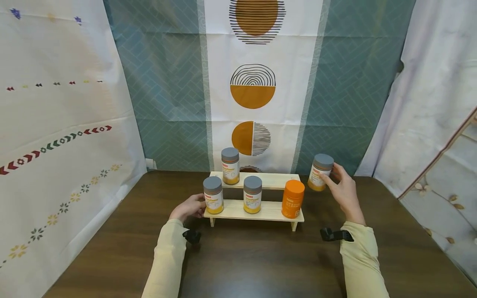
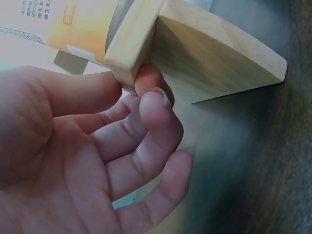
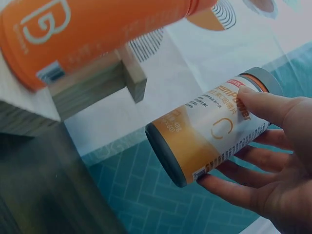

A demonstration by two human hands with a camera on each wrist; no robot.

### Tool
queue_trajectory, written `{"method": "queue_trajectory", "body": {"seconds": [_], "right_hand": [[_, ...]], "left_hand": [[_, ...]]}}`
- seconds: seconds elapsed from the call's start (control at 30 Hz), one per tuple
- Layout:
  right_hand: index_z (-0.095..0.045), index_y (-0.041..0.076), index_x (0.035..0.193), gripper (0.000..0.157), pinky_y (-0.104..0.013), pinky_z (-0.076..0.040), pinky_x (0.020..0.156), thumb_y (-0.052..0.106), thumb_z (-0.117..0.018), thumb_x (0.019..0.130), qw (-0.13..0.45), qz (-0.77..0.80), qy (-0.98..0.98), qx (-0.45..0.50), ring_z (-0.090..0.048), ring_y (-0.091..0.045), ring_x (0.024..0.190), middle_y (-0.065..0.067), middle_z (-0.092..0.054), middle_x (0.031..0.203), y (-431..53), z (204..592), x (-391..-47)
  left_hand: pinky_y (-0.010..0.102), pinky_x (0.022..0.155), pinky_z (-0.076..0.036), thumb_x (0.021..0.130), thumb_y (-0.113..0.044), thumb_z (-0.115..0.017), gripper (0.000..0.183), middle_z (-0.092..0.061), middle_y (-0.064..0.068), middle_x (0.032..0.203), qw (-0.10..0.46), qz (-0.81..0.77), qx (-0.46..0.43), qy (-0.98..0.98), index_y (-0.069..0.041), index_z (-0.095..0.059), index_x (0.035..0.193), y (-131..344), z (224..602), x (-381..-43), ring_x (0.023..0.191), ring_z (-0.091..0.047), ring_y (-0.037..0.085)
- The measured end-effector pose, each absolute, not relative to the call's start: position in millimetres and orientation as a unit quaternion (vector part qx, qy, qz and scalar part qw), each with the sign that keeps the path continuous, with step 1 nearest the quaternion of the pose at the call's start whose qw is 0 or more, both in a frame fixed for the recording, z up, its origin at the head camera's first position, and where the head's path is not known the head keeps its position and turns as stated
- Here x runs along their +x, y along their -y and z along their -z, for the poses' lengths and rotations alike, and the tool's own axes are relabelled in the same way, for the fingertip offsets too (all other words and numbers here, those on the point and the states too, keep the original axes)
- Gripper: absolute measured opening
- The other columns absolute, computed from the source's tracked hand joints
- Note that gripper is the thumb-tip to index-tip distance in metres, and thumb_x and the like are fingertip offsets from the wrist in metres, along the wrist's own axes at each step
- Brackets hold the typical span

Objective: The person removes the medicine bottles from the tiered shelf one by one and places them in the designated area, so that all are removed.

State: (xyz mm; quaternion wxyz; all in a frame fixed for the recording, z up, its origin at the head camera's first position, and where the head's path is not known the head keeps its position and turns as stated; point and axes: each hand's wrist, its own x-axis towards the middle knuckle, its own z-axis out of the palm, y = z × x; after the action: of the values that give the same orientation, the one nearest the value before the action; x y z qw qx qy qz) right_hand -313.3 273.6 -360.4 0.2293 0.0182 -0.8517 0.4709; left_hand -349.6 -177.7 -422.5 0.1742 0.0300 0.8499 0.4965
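My right hand (image 1: pixel 347 195) grips a white-and-yellow supplement bottle (image 1: pixel 319 174) with a grey cap, held up and slightly tilted to the right of a two-tier wooden shelf (image 1: pixel 232 210). In the right wrist view, thumb and fingers lie on opposite sides of this bottle (image 3: pixel 207 131). My left hand (image 1: pixel 190 207) is at the shelf's left end; the left wrist view shows its thumb and index finger pinching the board's edge (image 2: pixel 131 44). Close beside that hand, a similar grey-capped bottle (image 1: pixel 213 198) stands on the lower tier.
Another grey-capped bottle (image 1: pixel 252 196) stands mid lower tier, and an orange bottle (image 1: pixel 292 199) at its right end. One more grey-capped bottle (image 1: pixel 230 167) stands on the upper tier's left part. The shelf is on a dark wooden table (image 1: pixel 257 256), with hanging cloths (image 1: pixel 167 103) behind.
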Motion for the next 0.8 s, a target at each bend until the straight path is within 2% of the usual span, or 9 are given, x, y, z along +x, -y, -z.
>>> {"method": "queue_trajectory", "body": {"seconds": [0.4,0.8], "right_hand": [[-0.037,-0.005,0.144,0.060,-0.060,-0.039,0.103,0.021,-0.061,0.095,0.233,-0.471,0.851,0.024,-0.047,-0.050,0.128,-0.032,-0.045,0.141,-275,382,-328],[-0.041,-0.006,0.141,0.060,-0.058,-0.042,0.101,0.017,-0.066,0.092,0.232,-0.464,0.855,0.003,-0.053,-0.049,0.121,-0.034,-0.052,0.133,-280,399,-335]], "left_hand": [[0.028,0.066,-0.049,0.100,-0.018,-0.045,0.053,-0.054,0.003,0.074,0.174,-0.497,0.032,-0.850,0.007,-0.033,0.144,179,425,-350,0.066,-0.053,0.013],[0.028,0.066,-0.050,0.100,-0.017,-0.044,0.054,-0.056,0.002,0.075,0.180,-0.507,0.033,-0.842,0.008,-0.030,0.146,179,423,-349,0.065,-0.054,0.012]]}}
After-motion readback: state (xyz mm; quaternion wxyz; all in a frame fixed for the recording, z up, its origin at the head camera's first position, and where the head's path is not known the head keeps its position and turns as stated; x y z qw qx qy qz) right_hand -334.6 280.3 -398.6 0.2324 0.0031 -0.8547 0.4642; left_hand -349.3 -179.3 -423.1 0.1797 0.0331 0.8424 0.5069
